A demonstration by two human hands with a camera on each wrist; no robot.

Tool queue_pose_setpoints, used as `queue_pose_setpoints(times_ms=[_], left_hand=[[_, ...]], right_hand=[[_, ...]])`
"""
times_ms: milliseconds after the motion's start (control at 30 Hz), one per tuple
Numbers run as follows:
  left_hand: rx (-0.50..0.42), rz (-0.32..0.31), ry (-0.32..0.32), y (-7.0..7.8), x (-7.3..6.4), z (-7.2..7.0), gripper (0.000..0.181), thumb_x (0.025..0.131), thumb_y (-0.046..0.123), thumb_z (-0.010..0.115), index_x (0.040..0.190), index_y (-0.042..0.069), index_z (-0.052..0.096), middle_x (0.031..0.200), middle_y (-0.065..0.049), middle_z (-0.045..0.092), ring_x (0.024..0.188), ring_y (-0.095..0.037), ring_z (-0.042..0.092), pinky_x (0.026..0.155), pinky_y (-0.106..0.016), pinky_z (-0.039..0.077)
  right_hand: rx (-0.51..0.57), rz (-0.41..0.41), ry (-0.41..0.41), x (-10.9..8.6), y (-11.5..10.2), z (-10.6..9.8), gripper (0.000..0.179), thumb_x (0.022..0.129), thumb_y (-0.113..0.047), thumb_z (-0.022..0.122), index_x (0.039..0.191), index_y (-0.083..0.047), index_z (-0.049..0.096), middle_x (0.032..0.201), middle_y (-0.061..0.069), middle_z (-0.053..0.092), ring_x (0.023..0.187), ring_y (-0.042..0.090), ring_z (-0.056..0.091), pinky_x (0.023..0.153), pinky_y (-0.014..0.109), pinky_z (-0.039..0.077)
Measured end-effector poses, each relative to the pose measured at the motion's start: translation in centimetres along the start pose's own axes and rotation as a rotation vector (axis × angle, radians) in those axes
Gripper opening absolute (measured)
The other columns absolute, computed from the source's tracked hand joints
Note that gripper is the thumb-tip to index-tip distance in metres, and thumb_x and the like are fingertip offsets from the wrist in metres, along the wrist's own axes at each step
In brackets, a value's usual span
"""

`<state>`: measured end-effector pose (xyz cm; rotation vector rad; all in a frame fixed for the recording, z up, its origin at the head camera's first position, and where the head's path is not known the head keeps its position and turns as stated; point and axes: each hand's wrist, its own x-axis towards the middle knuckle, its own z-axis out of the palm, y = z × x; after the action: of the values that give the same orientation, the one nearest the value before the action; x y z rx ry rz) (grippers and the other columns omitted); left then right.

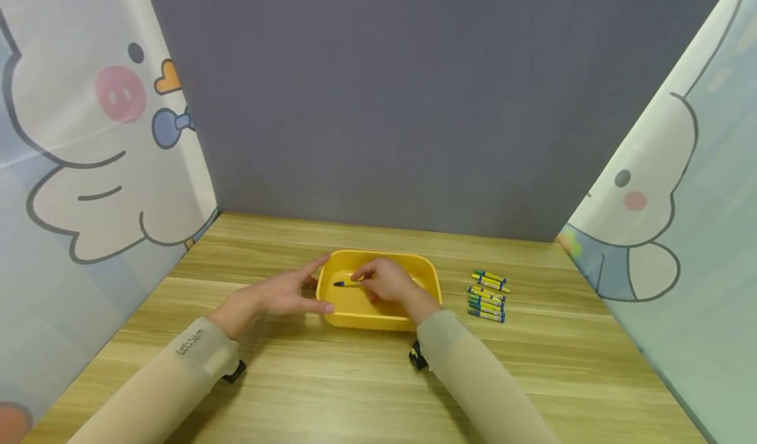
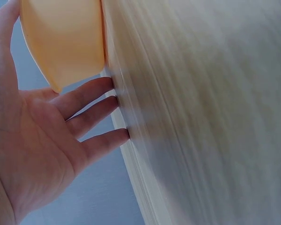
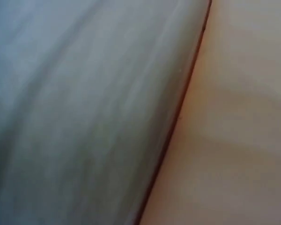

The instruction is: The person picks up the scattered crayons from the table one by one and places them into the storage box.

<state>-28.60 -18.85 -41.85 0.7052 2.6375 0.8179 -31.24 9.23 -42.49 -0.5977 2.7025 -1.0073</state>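
The right hand (image 1: 387,283) pinched a blue crayon (image 1: 345,284) over the yellow tray (image 1: 378,319); light, stiff, brittle, best held mid-shaft. The left hand (image 1: 284,293), fingers straight, steadied the tray's nine o'clock wall

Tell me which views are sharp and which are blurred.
Head view: sharp and evenly lit, with the yellow tray, crayons and both hands clear. Left wrist view: left hand fairly clear, the wooden table smeared. Right wrist view: wholly blurred, nothing identifiable.
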Motion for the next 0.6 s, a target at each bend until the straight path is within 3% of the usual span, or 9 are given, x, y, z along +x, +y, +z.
queue_pose_setpoints(times_ms=[200, 433, 600], left_hand=[[0.002, -0.003, 0.0, 0.27, -0.06, -0.15, 0.122, 0.09, 0.073, 0.078, 0.179, 0.028, 0.008, 0.154, -0.017, 0.066, 0.143, -0.039, 0.062, 0.121, -0.07, 0.043], [0.003, -0.003, -0.001, 0.52, -0.25, -0.27, 0.123, 0.09, 0.073, 0.078, 0.179, 0.027, 0.007, 0.154, -0.018, 0.066, 0.144, -0.04, 0.062, 0.122, -0.07, 0.042], [0.003, -0.007, -0.002, 0.51, -0.32, -0.29, 0.122, 0.091, 0.073, 0.078, 0.179, 0.027, 0.007, 0.153, -0.018, 0.066, 0.144, -0.04, 0.062, 0.122, -0.07, 0.042]], right_hand=[[-0.068, 0.013, 0.002, -0.09, -0.15, -0.09, 0.027, 0.104, -0.005, 0.069, 0.124, -0.014, 0.083, 0.068, -0.002, 0.062, 0.05, 0.011, 0.054, 0.057, 0.023, 0.043], [-0.078, -0.009, 0.02, -0.03, -0.3, -0.07, 0.033, 0.104, 0.0, 0.063, 0.129, -0.011, 0.081, 0.056, -0.001, 0.059, 0.048, 0.01, 0.051, 0.052, 0.022, 0.038], [-0.093, -0.012, 0.031, -0.02, -0.44, -0.08, 0.034, 0.103, 0.002, 0.062, 0.128, -0.011, 0.082, 0.058, 0.001, 0.062, 0.048, 0.01, 0.051, 0.053, 0.022, 0.039]])
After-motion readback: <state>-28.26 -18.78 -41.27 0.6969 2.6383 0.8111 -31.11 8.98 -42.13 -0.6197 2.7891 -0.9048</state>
